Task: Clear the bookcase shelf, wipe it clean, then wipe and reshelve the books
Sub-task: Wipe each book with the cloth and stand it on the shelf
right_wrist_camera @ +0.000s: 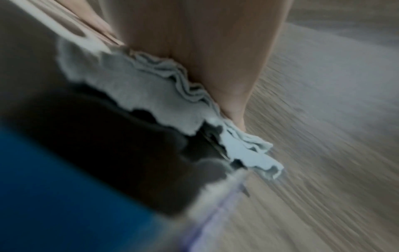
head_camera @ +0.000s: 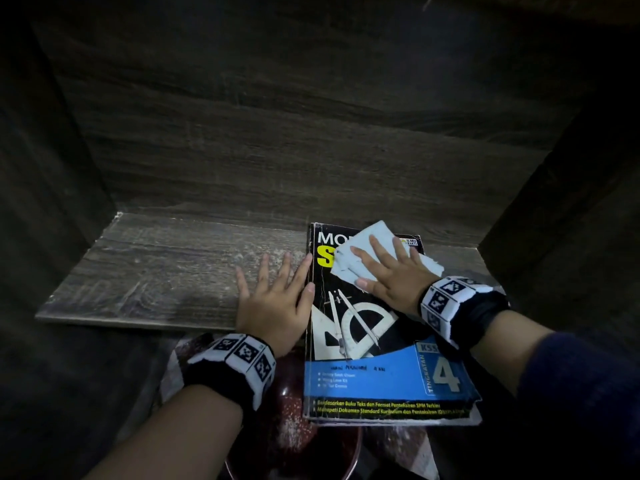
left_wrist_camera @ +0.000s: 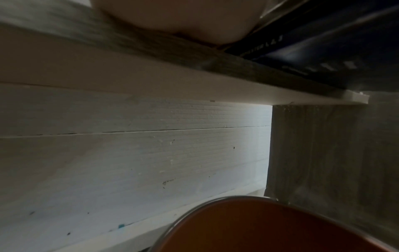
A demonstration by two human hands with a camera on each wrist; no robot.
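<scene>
From the head view, a black-and-blue book (head_camera: 377, 327) lies flat at the right of the wood-grain shelf (head_camera: 156, 271), its near end jutting out past the shelf's front edge. The right hand (head_camera: 388, 275) lies spread with straight fingers on a pale folded cloth (head_camera: 381, 251), pressing it onto the upper part of the cover. The left hand (head_camera: 277, 299) rests flat on the bare shelf, fingers splayed, thumb and forefinger touching the book's spine edge (both wrists wear marker bands). In the left wrist view, the heel of the left hand (left_wrist_camera: 179, 18) sits on the shelf's front edge (left_wrist_camera: 194, 56) beside the book's dark spine (left_wrist_camera: 323, 44), with an orange round rimmed object (left_wrist_camera: 270, 226) below. The right wrist view is blurred: the cloth (right_wrist_camera: 155, 95) bunches under the right hand's fingers (right_wrist_camera: 215, 59) over the book's black and blue cover (right_wrist_camera: 75, 162), beside the shelf's wood (right_wrist_camera: 323, 153)
</scene>
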